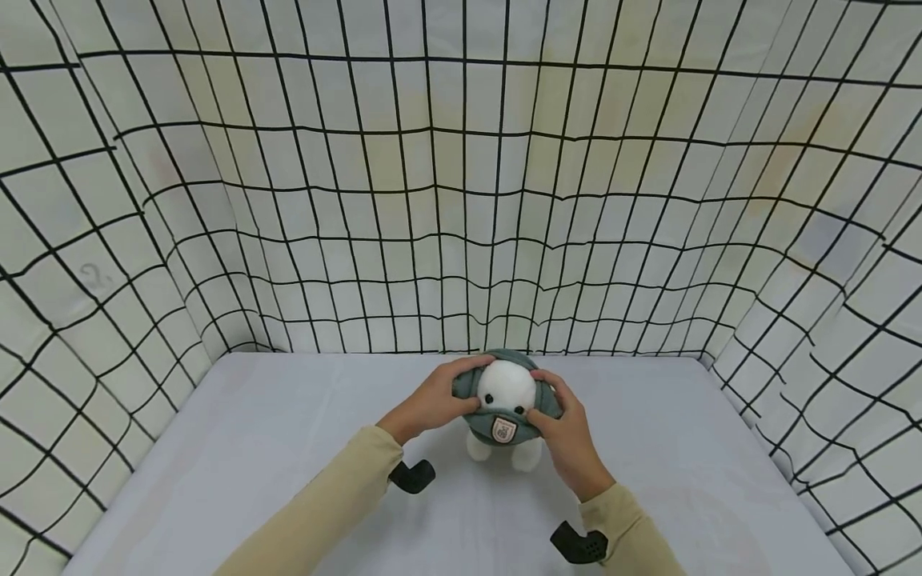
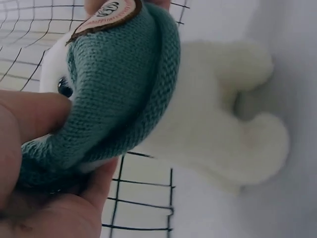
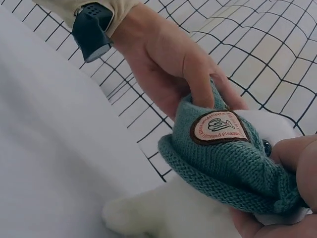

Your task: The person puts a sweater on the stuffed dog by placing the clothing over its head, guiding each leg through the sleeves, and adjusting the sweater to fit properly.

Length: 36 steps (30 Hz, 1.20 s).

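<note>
A small white plush toy (image 1: 507, 390) sits on the pale table (image 1: 288, 464) near its back edge. A green knitted hat (image 1: 504, 422) with a round patch (image 1: 504, 431) wraps round the toy's head. My left hand (image 1: 435, 400) grips the hat's left side, thumb and fingers curled into the knit. My right hand (image 1: 565, 436) pinches its right side. In the left wrist view the hat (image 2: 119, 84) lies over the white body (image 2: 223, 129), with my fingers (image 2: 29, 119) on its edge. The right wrist view shows the hat (image 3: 223, 163), its patch (image 3: 218, 128) and my left hand (image 3: 173, 69).
White walls with a black grid (image 1: 461, 200) close in the table at the back and both sides. Black wrist mounts (image 1: 414, 476) sit by my beige sleeves (image 1: 324, 512). Bare tabletop lies to the left and right of the toy.
</note>
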Each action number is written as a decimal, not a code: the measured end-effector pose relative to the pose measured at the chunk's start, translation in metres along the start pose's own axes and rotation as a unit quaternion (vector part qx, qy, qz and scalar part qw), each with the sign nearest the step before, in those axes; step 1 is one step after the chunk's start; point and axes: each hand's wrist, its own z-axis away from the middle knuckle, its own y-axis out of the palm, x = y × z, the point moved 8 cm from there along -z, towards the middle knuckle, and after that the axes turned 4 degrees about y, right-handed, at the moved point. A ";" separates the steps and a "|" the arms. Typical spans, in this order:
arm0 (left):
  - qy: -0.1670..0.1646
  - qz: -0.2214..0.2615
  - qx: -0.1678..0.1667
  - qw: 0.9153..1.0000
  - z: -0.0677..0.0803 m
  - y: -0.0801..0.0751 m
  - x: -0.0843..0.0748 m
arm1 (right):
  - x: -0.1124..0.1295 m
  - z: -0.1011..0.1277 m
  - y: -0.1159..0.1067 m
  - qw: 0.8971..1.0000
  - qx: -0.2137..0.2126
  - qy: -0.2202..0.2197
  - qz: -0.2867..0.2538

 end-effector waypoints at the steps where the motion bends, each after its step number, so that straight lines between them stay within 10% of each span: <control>1: -0.005 0.026 -0.002 1.000 0.000 0.000 0.003 | -0.001 0.000 0.002 1.000 0.003 0.003 -0.019; 17: -0.026 0.293 -0.016 0.956 0.001 0.013 0.030 | -0.009 -0.002 0.010 0.987 0.009 0.046 -0.154; 25: -0.062 0.202 0.023 0.977 0.003 0.018 0.031 | -0.004 0.004 0.004 0.999 0.017 0.049 0.017; 36: -0.119 0.234 -0.014 0.965 0.004 0.032 0.020 | -0.005 0.011 0.017 0.992 0.010 0.093 -0.090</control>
